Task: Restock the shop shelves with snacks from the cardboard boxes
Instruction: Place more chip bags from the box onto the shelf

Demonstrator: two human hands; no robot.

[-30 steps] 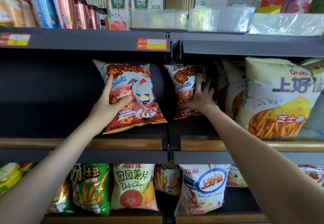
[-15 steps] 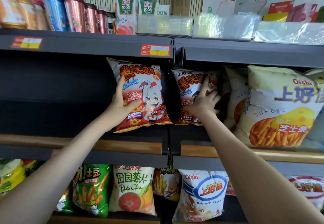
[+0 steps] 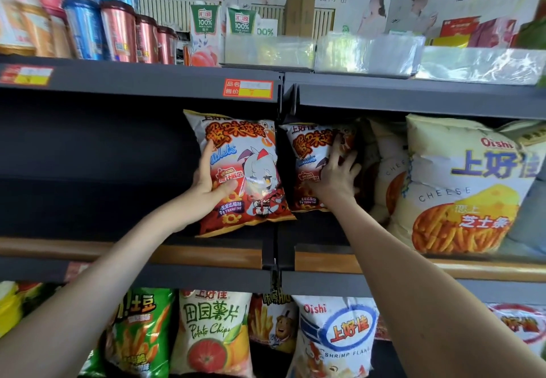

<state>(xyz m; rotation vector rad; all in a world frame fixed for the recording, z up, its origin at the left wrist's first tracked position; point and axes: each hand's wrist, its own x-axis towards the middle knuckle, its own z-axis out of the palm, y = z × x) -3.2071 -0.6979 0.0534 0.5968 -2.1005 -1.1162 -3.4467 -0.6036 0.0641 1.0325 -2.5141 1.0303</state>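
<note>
1. Dark grey metal shelf (image 3: 177, 271) with a wood-trimmed lip fills the view.
2. A puffy cream cheese-stick bag (image 3: 466, 188), crinkled and fat, stands at the shelf's right end.
3. The glossy left red bag (image 3: 251, 141) stands upright mid-shelf. The left hand (image 3: 209, 182) grips its left edge, thumb across the front.
4. Just beside it and set deeper is the right red bag (image 3: 307, 156). The right hand (image 3: 334, 179) presses on it, fingers spread flat.

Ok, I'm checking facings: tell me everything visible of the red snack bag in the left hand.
The red snack bag is a puffed, glossy foil-like pouch, white on top, red-orange below, with Chinese lettering and a cartoon girl. It stands front-facing, slightly tilted, on the middle shelf. The left hand grips its left edge, thumb across the front.
</note>
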